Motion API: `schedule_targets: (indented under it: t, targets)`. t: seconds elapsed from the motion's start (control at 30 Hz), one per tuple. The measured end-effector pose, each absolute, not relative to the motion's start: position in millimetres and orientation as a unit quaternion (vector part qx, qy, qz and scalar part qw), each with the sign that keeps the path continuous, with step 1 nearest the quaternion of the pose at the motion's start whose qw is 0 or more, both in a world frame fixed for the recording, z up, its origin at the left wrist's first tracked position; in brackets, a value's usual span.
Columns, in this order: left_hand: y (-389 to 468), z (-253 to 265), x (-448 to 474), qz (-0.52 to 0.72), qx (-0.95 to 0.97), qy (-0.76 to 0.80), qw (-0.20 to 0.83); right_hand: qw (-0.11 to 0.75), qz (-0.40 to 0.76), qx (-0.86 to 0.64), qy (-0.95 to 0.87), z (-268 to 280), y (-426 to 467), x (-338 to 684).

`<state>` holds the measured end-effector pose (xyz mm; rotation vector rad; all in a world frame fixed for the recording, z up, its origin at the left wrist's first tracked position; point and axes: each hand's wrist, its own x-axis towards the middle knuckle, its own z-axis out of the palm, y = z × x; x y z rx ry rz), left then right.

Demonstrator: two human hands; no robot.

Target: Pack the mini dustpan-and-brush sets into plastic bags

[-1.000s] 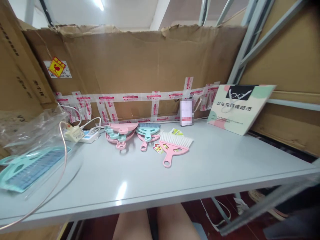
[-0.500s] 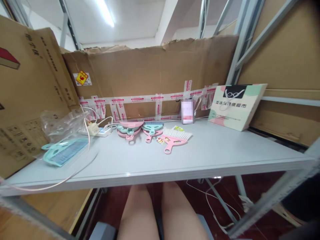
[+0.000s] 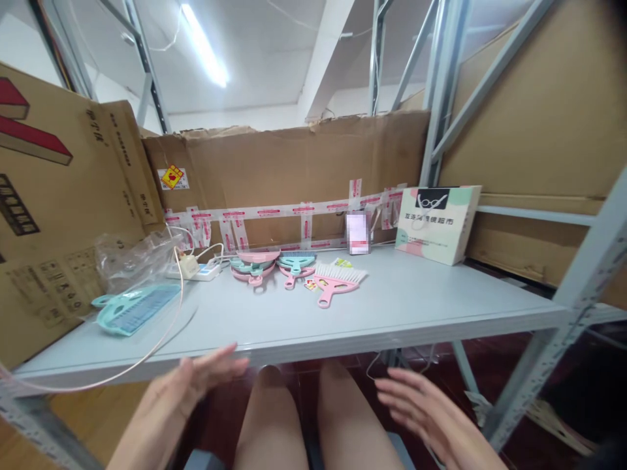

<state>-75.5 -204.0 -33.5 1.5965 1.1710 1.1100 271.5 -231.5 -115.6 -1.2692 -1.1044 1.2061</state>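
Both hands empty — left hand (image 3: pixel 193 382) and right hand (image 3: pixel 424 408) are open, fingers extended, hovering apart at the front edge of the grey flat-topped table (image 3: pixel 421 294), touching none of the brushware

Nearest loose piece: pink plastic hand brush with white bristles and a ring-ended handle (image 3: pixel 336 288), lying flat mid-table, just right of the teal brush with dark bristles (image 3: pixel 296 261) that sits over a pink piece. Pile of pink and teal plastic dustpans (image 3: pixel 255 266) is further left. Teal dustpan-and-brush set in clear film (image 3: pixel 137 310) is at far left, near the cardboard box (image 3: pixel 59 215)

Handling, my read: pink brush should be light, stiff in the body, springy in the bristles, not fragile. Smooth plastic may be a bit slick. Best hold is the handle neck just behind the ring; keep off the bristles. Piled pans look nested, so they could drag each other — pinch one handle only. Film on the bagged set probably slips; grip through to the hard rim

Orientation: pink brush ring points at the person and slightly left, bristles away and a little right; long axis runs front-left to back-right. Piled pans' visible handles face the person. Bagged set's handle points left, bristle strip slants front-left to back-right
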Motion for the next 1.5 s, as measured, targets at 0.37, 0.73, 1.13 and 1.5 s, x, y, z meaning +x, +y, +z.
schedule_targets:
  t: [0.37,0.73,1.13,1.5]
  targets:
    - [7.9,25.9,-11.7,0.395,0.770,0.494,-0.083,0.480,0.074,-0.479,-0.731,-7.6,-29.1,265.8]
    - [48.7,-13.1,-22.2,0.346,0.765,0.514,-0.176,0.562,0.050,-0.468,-0.680,-36.1,49.7,254.2]
    - [56.3,-14.8,-29.7,0.386,0.752,0.497,-0.196,0.580,0.147,-0.492,-0.632,-42.0,60.5,270.6]
    - [31.0,17.0,-37.1,0.619,0.696,0.317,-0.178,0.642,0.255,-0.460,-0.558,-38.0,66.8,274.6]
